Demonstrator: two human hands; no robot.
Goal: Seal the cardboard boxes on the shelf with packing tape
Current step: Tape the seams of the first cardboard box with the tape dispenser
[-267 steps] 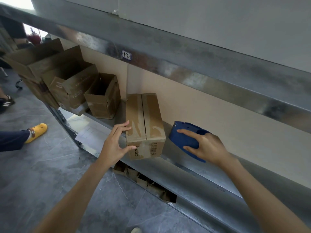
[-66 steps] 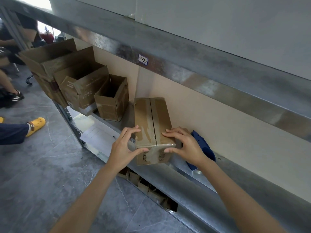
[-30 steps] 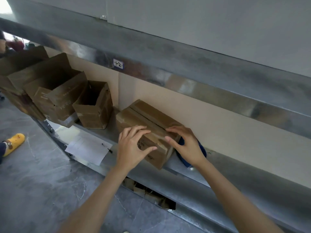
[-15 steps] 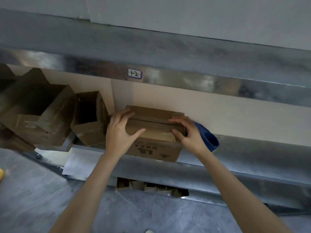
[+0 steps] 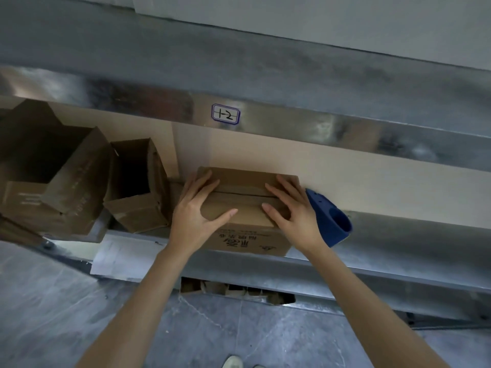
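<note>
Both hands lie spread on the box [image 5: 247, 236]: left hand [image 5: 196, 216] over its left end, right hand [image 5: 292, 211] over its right end, fingers nearly straight, pressing the flaps and gripping nothing. The box sits on the shelf [image 5: 372, 258], seam running left to right. The blue dispenser [image 5: 329, 219] lies just right, open boxes [image 5: 135, 187] left. Probably a squaring-up step; next, the right hand would fetch the dispenser while the left pins the flaps.

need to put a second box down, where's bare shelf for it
Bare shelf runs right of the blue tape dispenser, along the back panel. Left is crowded: the small open box stands close beside the closed box, with bigger open boxes beyond it.
</note>
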